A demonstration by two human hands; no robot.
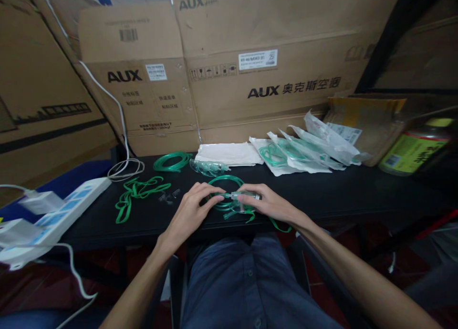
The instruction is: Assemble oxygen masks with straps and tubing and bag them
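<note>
My left hand (193,202) pinches the end of a green tube (229,177) whose loose coil lies around and behind my fingers. My right hand (266,200) grips a clear plastic mask (246,207), with a clear cylindrical connector pointing left at the tube end. The two pieces meet or nearly meet between my fingertips; I cannot tell whether they are joined. A green strap (281,226) hangs from the mask over the table's front edge. Just behind my hands lie clear mask pieces (211,168). Left of them is another coiled green tube (172,161).
Green straps (139,193) and small clear fittings (168,196) lie left. White bags (229,153) and packed tubing sets (275,155) line the back, before cardboard boxes (286,28). A power strip (77,200) stands far left, a yellow-labelled bottle (415,148) far right.
</note>
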